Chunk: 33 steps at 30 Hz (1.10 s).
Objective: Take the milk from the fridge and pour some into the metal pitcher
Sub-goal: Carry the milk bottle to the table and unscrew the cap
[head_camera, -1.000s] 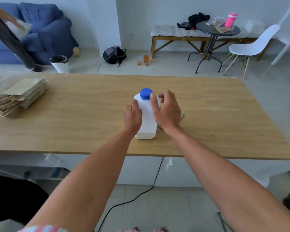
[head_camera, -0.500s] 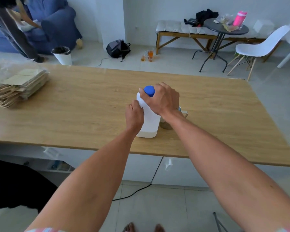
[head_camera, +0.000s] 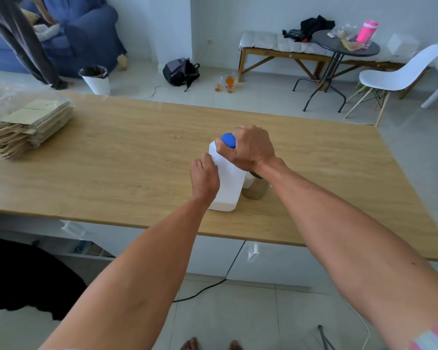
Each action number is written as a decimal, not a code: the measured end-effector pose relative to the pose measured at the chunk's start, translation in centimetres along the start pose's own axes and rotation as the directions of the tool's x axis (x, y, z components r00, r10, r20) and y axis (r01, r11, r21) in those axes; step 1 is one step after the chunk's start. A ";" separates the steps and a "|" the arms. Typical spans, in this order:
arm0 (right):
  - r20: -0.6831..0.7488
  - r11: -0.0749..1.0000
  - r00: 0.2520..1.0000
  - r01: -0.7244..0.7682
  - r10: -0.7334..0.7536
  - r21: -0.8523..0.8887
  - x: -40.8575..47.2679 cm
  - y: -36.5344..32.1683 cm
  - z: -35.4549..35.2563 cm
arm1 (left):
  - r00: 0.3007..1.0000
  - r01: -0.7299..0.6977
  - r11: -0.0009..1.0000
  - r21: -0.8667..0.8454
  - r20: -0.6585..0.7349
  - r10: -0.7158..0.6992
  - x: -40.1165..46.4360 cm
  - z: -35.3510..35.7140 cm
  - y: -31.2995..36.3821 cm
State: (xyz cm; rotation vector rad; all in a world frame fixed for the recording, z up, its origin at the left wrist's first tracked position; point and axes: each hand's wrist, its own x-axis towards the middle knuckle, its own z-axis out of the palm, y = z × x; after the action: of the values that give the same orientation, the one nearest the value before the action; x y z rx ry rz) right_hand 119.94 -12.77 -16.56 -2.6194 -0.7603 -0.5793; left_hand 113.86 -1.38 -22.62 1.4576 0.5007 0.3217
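A white milk bottle (head_camera: 229,183) with a blue cap (head_camera: 228,140) stands upright on the wooden table (head_camera: 111,157) near its front edge. My left hand (head_camera: 204,176) grips the bottle's left side. My right hand (head_camera: 249,147) is curled over the top, its fingers wrapped round the blue cap. The metal pitcher (head_camera: 255,189) stands just right of the bottle, touching or nearly touching it, mostly hidden under my right wrist.
A stack of paper bags (head_camera: 28,127) in plastic lies at the table's left end. Beyond the table are a white bin (head_camera: 96,80), a backpack (head_camera: 180,72), a round side table (head_camera: 344,46), a white chair (head_camera: 400,77), and a person's leg (head_camera: 23,44) by the blue sofa.
My right hand moved from beside the bottle up onto the blue cap and closed round it. My left hand kept its hold on the bottle. The camera view shifted slightly.
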 end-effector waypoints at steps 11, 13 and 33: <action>0.003 0.995 0.997 0.080 -0.080 -0.053 -0.6 0.5 -1.6 | 0.998 0.007 1.000 0.013 -0.060 -0.006 0.2 0.1 -0.3; 0.049 0.989 0.988 0.146 -0.145 -0.011 -0.4 0.3 -2.0 | 0.998 -0.009 1.000 0.029 -0.065 0.011 0.1 0.2 -0.3; 0.559 0.990 0.829 -0.071 -0.010 0.123 3.3 -1.6 -7.5 | 0.998 0.026 1.000 0.014 -0.059 -0.025 0.2 0.2 -0.4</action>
State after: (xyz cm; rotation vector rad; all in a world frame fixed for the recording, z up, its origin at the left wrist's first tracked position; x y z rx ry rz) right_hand 119.40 -13.35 -8.28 -2.6726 -0.8776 0.2752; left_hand 114.14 -1.48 -23.02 1.4586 0.5695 0.3421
